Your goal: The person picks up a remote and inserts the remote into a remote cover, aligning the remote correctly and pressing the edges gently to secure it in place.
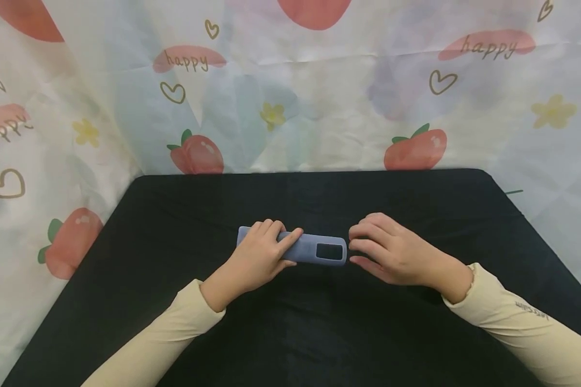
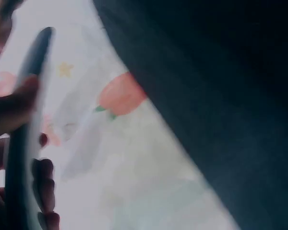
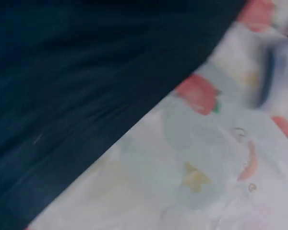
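Observation:
My left hand (image 1: 257, 251) grips a long, flat, blue-grey remote-shaped device (image 1: 306, 248) above the black cloth. Its thumb lies across the top face; the fingers wrap the far side. A dark rectangular window sits at the device's right end. In the left wrist view the device (image 2: 42, 57) shows edge-on and thin, with fingers curled around it. Just right of the device's end hovers my right hand (image 1: 399, 252), its fingers loosely bent, holding nothing. At the right wrist view's upper right, a blurred dark-edged shape (image 3: 266, 76) may be the device; the right fingers are out of that view.
A black cloth (image 1: 290, 333) covers the table surface, its far edge running straight across behind the hands. White hanging fabric (image 1: 319, 118) with strawberries, hearts and "happy" lettering stands at the back and both sides.

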`<state>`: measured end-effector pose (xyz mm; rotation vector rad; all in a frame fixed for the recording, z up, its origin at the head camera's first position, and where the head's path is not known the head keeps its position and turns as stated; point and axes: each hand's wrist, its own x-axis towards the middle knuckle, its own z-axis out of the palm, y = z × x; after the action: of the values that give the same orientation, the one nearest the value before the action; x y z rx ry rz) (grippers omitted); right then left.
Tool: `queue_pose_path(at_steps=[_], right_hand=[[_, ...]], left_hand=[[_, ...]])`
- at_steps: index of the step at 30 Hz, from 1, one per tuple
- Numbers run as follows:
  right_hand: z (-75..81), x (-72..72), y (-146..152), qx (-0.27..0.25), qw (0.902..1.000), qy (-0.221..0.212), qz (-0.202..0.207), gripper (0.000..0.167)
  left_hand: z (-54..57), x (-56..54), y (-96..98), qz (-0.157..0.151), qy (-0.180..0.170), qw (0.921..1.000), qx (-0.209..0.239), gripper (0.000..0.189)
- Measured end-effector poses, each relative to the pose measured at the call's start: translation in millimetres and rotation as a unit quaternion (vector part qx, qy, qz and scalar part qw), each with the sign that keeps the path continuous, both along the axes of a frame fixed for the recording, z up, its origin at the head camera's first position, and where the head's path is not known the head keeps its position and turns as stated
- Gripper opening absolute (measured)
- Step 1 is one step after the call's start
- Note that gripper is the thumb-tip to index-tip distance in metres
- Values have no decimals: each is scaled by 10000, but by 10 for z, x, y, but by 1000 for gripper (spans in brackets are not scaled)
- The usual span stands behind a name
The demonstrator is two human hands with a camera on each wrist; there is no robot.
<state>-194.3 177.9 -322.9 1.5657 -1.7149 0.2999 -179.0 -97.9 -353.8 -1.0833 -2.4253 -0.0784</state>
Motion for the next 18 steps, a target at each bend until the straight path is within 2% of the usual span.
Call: queue_pose_path(at_steps=[2,5,8,11,13,18], right_hand=[[2,-3,9,-247,9995,-180,-111,26],[-52,-7,20,-169,9955,-759,-546,41],[-173,-6,34,172,9834,-1339,-1208,64],[-293,-12,38,364,9715,-1652,-1662,74],[-338,-19,27,365,9696,-1719,-1702,71],[-341,-51,-5,259,9689,-2043,-1375,61]], left_hand=[[-33,-10,11,27,58,10000,-51,56],[-66,-21,16,36,36,9999,108,55],[-68,-20,22,8,94,9996,276,55],[-65,-16,38,3,210,9993,294,56],[-65,-9,54,4,246,9993,276,56],[-37,7,95,-41,289,9991,306,60]])
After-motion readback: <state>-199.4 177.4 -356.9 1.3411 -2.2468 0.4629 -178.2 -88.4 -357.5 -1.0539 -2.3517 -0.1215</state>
